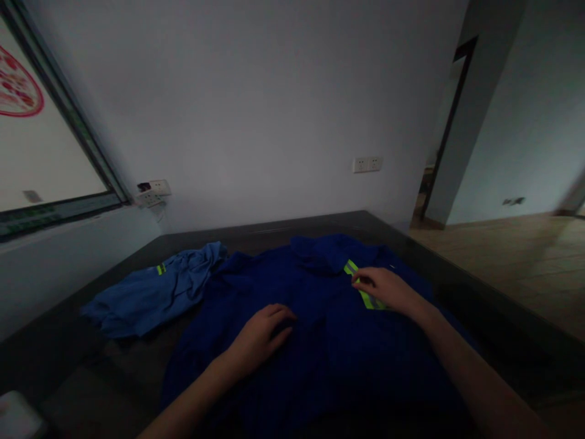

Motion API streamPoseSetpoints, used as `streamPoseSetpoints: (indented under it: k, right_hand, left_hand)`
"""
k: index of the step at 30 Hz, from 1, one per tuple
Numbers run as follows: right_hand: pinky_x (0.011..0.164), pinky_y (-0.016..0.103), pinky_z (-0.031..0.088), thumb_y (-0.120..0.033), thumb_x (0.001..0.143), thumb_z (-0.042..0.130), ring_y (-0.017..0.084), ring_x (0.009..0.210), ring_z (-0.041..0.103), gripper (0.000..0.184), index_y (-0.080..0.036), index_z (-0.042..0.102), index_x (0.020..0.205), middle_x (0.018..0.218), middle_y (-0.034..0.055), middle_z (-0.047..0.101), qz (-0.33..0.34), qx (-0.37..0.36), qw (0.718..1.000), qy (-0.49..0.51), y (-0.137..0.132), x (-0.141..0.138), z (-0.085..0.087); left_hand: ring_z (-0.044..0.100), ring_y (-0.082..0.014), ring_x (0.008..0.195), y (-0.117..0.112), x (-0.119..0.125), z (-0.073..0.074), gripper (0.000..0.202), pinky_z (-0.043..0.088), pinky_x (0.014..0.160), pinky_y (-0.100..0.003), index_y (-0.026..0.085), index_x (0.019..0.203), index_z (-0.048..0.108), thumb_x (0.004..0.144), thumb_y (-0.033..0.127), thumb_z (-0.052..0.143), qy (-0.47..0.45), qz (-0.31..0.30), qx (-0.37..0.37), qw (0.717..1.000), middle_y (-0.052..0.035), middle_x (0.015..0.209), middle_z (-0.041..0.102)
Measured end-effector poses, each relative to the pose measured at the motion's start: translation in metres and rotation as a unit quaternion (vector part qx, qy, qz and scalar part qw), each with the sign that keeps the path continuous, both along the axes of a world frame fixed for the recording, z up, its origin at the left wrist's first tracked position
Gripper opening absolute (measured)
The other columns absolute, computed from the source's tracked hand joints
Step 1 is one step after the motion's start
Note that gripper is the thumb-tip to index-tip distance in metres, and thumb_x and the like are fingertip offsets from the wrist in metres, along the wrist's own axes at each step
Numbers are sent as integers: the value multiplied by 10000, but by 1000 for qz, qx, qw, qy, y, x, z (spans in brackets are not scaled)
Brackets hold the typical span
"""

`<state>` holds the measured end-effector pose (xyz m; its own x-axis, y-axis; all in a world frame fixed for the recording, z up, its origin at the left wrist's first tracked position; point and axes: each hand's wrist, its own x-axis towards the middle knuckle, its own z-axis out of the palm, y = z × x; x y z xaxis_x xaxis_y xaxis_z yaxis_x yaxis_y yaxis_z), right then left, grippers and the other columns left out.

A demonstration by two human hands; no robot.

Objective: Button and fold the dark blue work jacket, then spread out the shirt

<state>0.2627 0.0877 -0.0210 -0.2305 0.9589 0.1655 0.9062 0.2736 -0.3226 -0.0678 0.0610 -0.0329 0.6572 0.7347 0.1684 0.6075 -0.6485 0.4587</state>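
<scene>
A dark blue work jacket (pixel 292 353) lies spread over the dark table, its collar part toward the wall. It carries a yellow-green and grey reflective strip (pixel 351 267). My left hand (pixel 261 335) rests on the middle of the jacket, fingers bent loosely and thumb apart, holding nothing visible. On the right, my right hand (pixel 382 288) is at the reflective strip. Its thumb and fingertips come together there in a pinch on the jacket's cloth, and the hand covers part of the strip.
A crumpled lighter blue garment (pixel 155 296) with a small yellow-green strip lies left of the jacket. The dark table (pixel 274 227) meets the wall at the back. Along its right side lies a black object (pixel 489 323), too dark to identify. A whitish object (pixel 18 417) shows at lower left.
</scene>
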Motion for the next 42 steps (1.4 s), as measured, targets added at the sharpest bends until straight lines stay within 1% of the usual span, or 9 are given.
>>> streamPoseSetpoints:
  k: [3, 7, 11, 16, 19, 23, 31, 35, 42]
  right_hand:
    - [788, 285, 441, -363, 886, 479, 220, 940, 619, 254, -228, 665, 996, 1021, 66, 681, -56, 36, 998, 2, 22, 1, 5]
    - [889, 295, 412, -261, 848, 544, 244, 1079, 570, 296, -201, 631, 1124, 1156, 106, 630, -112, 2, 992, -49, 47, 7, -25]
    - [909, 290, 395, -221, 818, 578, 240, 1089, 553, 339, -172, 616, 1152, 1136, 120, 620, -100, 8, 993, -57, 56, 16, -54]
    - [913, 278, 379, -250, 783, 631, 241, 1076, 553, 275, -149, 660, 1038, 1078, 116, 639, -112, -9, 993, -18, 63, 21, -64]
    - [904, 269, 381, -259, 812, 596, 235, 1080, 562, 289, -139, 645, 1071, 1115, 125, 639, -116, -13, 993, -2, 65, 23, -63]
    - [897, 246, 387, -269, 862, 524, 207, 1083, 578, 293, -168, 624, 1118, 1159, 99, 643, -105, -1, 994, 27, 64, 23, -58]
    - [844, 315, 418, -353, 800, 601, 287, 1077, 582, 316, -181, 660, 1058, 1121, 137, 657, -168, -5, 985, 48, 65, 16, -63]
    - [843, 303, 415, -313, 797, 590, 264, 1043, 596, 247, -180, 685, 981, 1073, 121, 672, -126, 18, 989, 70, 61, 21, -58]
    - [786, 298, 435, -380, 783, 576, 221, 843, 629, 238, -172, 678, 839, 873, 54, 698, -25, 81, 973, 214, 22, 15, -31]
  left_hand:
    - [532, -187, 1089, 3, 35, 16, 243, 420, 977, -347, 240, 1106, 586, 884, 219, 490, -41, -35, 16, 998, -39, 1156, 593]
    - [538, -174, 1073, -4, 88, 17, 222, 423, 961, -325, 223, 1072, 593, 883, 191, 482, -96, -96, 28, 990, -46, 1117, 609]
    - [506, -200, 1138, -11, 122, -6, 311, 394, 974, -354, 220, 1198, 541, 893, 241, 483, -37, -178, 104, 978, -74, 1235, 563]
    - [376, -260, 1294, -8, 129, -42, 491, 321, 1029, -447, 295, 1377, 373, 912, 435, 443, 44, -244, 135, 959, -78, 1449, 383]
    - [372, -248, 1302, -5, 127, -52, 469, 315, 1039, -441, 298, 1367, 393, 916, 417, 440, 37, -238, 101, 965, -71, 1437, 402]
    - [468, -210, 1216, 0, 127, -47, 384, 366, 1013, -368, 247, 1268, 509, 893, 326, 503, -30, -220, 43, 974, -74, 1328, 516]
    - [615, -151, 827, 44, 158, -30, 239, 463, 790, -264, 173, 937, 652, 837, 119, 442, -217, -25, -36, 975, -33, 888, 684]
    - [599, -128, 683, 45, 169, -47, 258, 443, 639, -217, 155, 882, 652, 800, 83, 418, -251, 22, -113, 961, -17, 762, 675]
    - [533, -113, 565, 29, 165, -55, 157, 361, 542, -202, 187, 871, 627, 837, 215, 476, -213, 20, -72, 974, 16, 652, 605]
